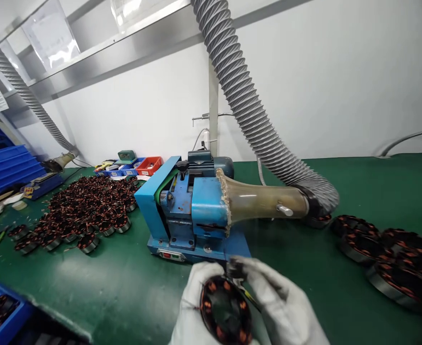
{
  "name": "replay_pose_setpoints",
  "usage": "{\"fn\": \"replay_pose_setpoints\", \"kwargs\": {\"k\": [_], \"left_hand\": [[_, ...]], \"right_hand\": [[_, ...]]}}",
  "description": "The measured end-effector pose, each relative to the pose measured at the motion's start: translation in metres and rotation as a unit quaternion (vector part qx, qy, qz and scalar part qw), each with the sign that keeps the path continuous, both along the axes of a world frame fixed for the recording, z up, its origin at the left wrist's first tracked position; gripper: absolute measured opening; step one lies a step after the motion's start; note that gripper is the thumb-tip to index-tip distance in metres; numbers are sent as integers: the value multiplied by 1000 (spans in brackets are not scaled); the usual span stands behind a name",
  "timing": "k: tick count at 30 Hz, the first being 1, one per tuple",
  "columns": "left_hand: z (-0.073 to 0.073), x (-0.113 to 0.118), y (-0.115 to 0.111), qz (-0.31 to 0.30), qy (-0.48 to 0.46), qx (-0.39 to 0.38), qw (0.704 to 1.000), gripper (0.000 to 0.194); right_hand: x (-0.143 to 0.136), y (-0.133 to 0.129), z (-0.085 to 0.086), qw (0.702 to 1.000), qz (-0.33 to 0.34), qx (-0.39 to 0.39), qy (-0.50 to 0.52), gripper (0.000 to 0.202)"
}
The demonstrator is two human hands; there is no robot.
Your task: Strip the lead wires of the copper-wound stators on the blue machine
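At the bottom centre of the frame, one wound motor stator (226, 312) sits face-up toward the camera, its axis pointing at the viewer. The gloved left hand (191, 311) cups it closed; the gloved right hand (281, 306) pinches its upper rim. Behind stands one blue machine (193, 211) on a green bench mat (124, 287), two corrugated hoses (247, 105) above, and a heap of stators (85, 206) at left beyond counting.

Both my hands are gloved in white and held close together low in front of me. My left hand (193, 306) is cupped, palm turned inward, fingers curled. My right hand (283, 306) sits just beside it, its fingertips (237, 267) pinched together above the left hand's knuckles.
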State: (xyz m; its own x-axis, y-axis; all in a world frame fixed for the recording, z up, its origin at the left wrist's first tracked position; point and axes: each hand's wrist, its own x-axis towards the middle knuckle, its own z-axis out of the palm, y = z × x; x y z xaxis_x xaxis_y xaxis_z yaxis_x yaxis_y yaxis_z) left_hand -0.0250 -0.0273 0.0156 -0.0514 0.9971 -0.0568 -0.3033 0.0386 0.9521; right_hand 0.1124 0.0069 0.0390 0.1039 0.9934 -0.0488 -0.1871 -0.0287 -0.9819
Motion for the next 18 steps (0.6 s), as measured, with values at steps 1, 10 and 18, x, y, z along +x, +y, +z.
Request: {"fn": "replay_pose_setpoints", "kwargs": {"k": [1, 10, 18], "left_hand": [[-4, 3, 6, 11, -21, -7, 1000, 55], [0, 14, 66, 47, -123, 1, 991, 45], [-4, 21, 74, 51, -115, 16, 992, 44]], "right_hand": [[-5, -1, -6, 996, 37, 19, -80, 35], [-31, 35, -18, 970, 4, 69, -231, 32], [-30, 40, -16, 977, 6, 55, -205, 31]]}}
